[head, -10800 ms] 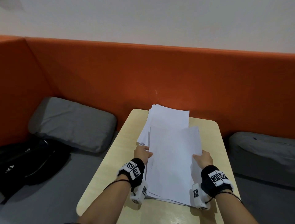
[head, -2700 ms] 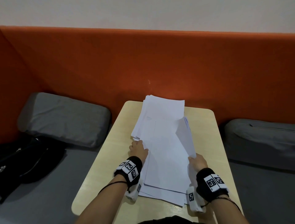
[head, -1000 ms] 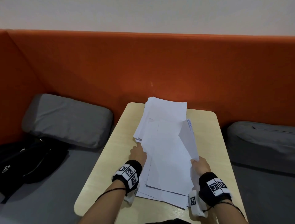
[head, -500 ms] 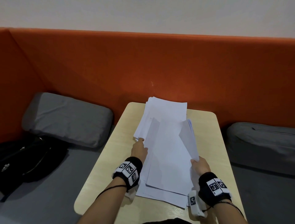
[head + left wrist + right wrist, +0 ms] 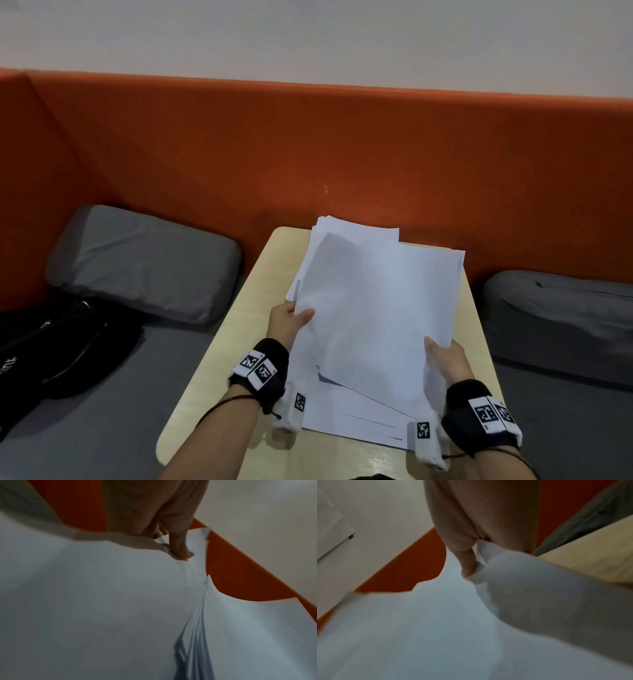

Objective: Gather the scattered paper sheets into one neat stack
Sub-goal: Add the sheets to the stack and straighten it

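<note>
Your left hand [image 5: 289, 320] and right hand [image 5: 445, 358] each grip the lifted sheets [image 5: 376, 308] at nine and three o'clock, to square them over the surface [image 5: 239, 342].

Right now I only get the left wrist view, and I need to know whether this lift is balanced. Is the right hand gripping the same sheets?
Observer: Yes. The right hand pinches the right edge of the lifted bundle, thumb on top, while the left hand holds the opposite edge.
Operator: Is anything lying underneath, near the person?
Observer: Yes. Loose sheets lie fanned on the table below the bundle, with their near edges uneven.
Operator: And at the far end?
Observer: The far sheets poke out beyond the bundle's top edge, just past the table's far edge.
</note>
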Available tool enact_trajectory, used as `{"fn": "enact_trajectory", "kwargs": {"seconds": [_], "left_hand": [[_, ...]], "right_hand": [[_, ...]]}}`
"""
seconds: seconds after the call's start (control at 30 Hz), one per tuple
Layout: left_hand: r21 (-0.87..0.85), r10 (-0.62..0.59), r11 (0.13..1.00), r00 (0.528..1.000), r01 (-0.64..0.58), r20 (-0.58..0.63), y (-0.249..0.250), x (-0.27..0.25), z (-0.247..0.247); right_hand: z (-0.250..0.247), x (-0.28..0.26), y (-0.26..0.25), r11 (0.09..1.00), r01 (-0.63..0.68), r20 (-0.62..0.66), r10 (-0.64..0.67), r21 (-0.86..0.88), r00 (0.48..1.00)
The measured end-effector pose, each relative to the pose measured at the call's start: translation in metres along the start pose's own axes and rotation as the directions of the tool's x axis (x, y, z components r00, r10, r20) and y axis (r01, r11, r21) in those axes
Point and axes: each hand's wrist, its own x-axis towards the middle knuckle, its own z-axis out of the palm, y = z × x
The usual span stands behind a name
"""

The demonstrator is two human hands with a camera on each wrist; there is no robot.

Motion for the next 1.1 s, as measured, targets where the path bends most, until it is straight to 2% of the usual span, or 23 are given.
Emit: {"fn": "enact_trajectory", "kwargs": {"seconds": [0.17, 0.27, 0.37, 0.4, 0.47, 0.53, 0.6, 0.7, 0.83, 0.9, 0.93, 0.97, 1.0, 1.03, 1.1], "left_hand": [[-0.097, -0.101, 0.990, 0.995, 0.101, 0.001, 0.002, -0.003, 0.007], [-0.110, -0.128, 0.987, 0.990, 0.121, -0.063, -0.004, -0.005, 0.009], [0.137, -0.031, 0.989, 0.982, 0.058, -0.187, -0.015, -0.008, 0.008], [0.240, 0.026, 0.971, 0.981, 0.021, -0.191, -0.019, -0.010, 0.008], [0.385, 0.124, 0.921, 0.983, -0.063, -0.136, -0.021, -0.015, 0.010], [0.486, 0.159, 0.867, 0.985, -0.110, -0.060, -0.020, -0.015, 0.012], [0.543, 0.087, 0.838, 0.996, -0.056, -0.031, -0.020, -0.013, 0.010], [0.510, -0.090, 0.852, 0.993, 0.117, -0.078, -0.019, -0.007, 0.009], [0.545, -0.113, 0.830, 0.993, 0.118, -0.043, -0.015, -0.007, 0.011], [0.611, -0.123, 0.783, 0.992, 0.117, -0.031, -0.013, -0.007, 0.012], [0.690, -0.109, 0.714, 0.992, 0.117, -0.056, -0.014, -0.007, 0.013], [0.783, -0.078, 0.611, 0.993, 0.117, -0.088, -0.013, -0.009, 0.014], [0.824, -0.024, 0.556, 0.993, 0.110, -0.116, -0.012, -0.011, 0.018], [0.835, 0.062, 0.549, 0.996, 0.025, -0.071, -0.012, -0.012, 0.020], [0.698, 0.110, 0.712, 0.994, -0.080, 0.002, -0.010, -0.014, 0.022]], "right_hand": [[0.004, 0.000, -0.003, 1.000, 0.011, 0.072, -0.009, -0.021, 0.997], [0.008, -0.001, 0.001, 0.998, 0.007, 0.109, 0.001, -0.067, 0.994], [0.009, -0.002, 0.010, 0.990, -0.006, 0.122, 0.023, -0.139, 0.992], [0.009, -0.002, 0.012, 0.988, -0.009, 0.118, 0.028, -0.156, 0.993], [0.009, 0.000, 0.016, 0.982, -0.017, 0.108, 0.038, -0.188, 0.993], [0.009, 0.003, 0.018, 0.976, -0.018, 0.105, 0.042, -0.215, 0.994], [0.010, 0.004, 0.018, 0.972, -0.013, 0.105, 0.038, -0.236, 0.994], [0.011, 0.006, 0.019, 0.969, -0.006, 0.107, 0.034, -0.246, 0.994], [0.011, 0.007, 0.020, 0.969, -0.006, 0.110, 0.034, -0.245, 0.993], [0.010, 0.008, 0.020, 0.972, -0.012, 0.112, 0.039, -0.236, 0.993], [0.010, 0.008, 0.020, 0.973, -0.014, 0.115, 0.042, -0.228, 0.992], [0.010, 0.008, 0.020, 0.975, -0.019, 0.117, 0.046, -0.221, 0.992], [0.009, 0.007, 0.020, 0.977, -0.026, 0.116, 0.052, -0.214, 0.992], [0.008, 0.008, 0.021, 0.979, -0.029, 0.113, 0.053, -0.202, 0.992], [0.007, 0.008, 0.022, 0.985, -0.026, 0.116, 0.046, -0.173, 0.992]]}}
